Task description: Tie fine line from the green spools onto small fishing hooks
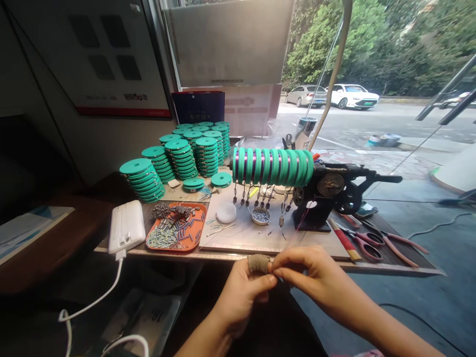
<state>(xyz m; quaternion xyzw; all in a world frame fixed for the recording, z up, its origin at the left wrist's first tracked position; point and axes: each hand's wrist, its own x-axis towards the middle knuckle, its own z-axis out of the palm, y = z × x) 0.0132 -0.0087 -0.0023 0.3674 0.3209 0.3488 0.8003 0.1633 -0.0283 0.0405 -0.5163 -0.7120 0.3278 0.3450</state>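
Observation:
My left hand point(247, 285) is closed in front of the table edge, thumb against the index finger, which wears a brown cloth wrap point(259, 263). Touching it, my right hand point(310, 270) pinches with thumb and index finger. Whatever sits between the fingertips is too small to make out. Beyond the hands stands a black hand-cranked winder point(329, 184) carrying a row of green foam spools point(273, 166). Small swivels and weights hang below the spools. Under them is a small round dish point(261, 216) of grey beads, beside a white round lid point(226, 213).
An orange tray point(199, 230) of small metal parts and tubes lies left, near a white power bank point(126, 225) with a cable. Stacks of green spools point(178, 156) stand behind. Scissors point(366, 243) and pliers point(397, 243) lie at the right edge.

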